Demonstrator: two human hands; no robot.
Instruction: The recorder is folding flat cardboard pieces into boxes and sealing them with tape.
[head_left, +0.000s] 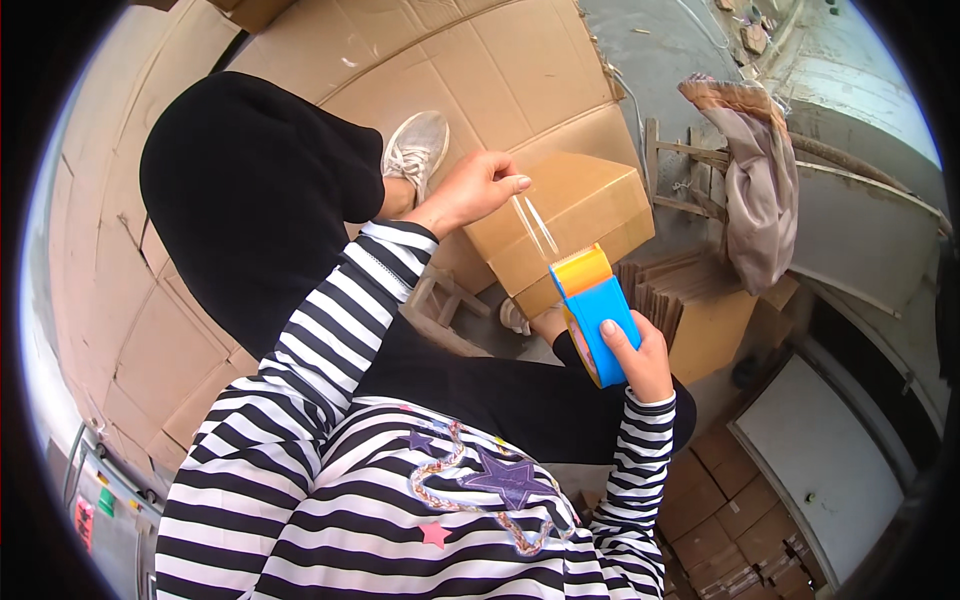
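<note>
My right hand [648, 358] is wrapped round a blue tape dispenser [606, 325] with a yellow-orange front, thumb lying along its side. From its toothed edge a clear strip of packing tape [535, 226] stretches up and leftward. The strip's far end is pinched between the thumb and fingers of my left hand [474, 188]. Below and behind the tape stands a closed brown cardboard box [590, 205], between my shoes. Whether the strip touches the box, I cannot tell.
Flattened cardboard [715, 322] stands stacked right of the box. Beyond it, a beige cloth [757, 190] hangs over a wooden frame. A low wooden stool [436, 308] is by my legs. Large cardboard sheets [480, 85] lie ahead; a white panel [825, 460] stands lower right.
</note>
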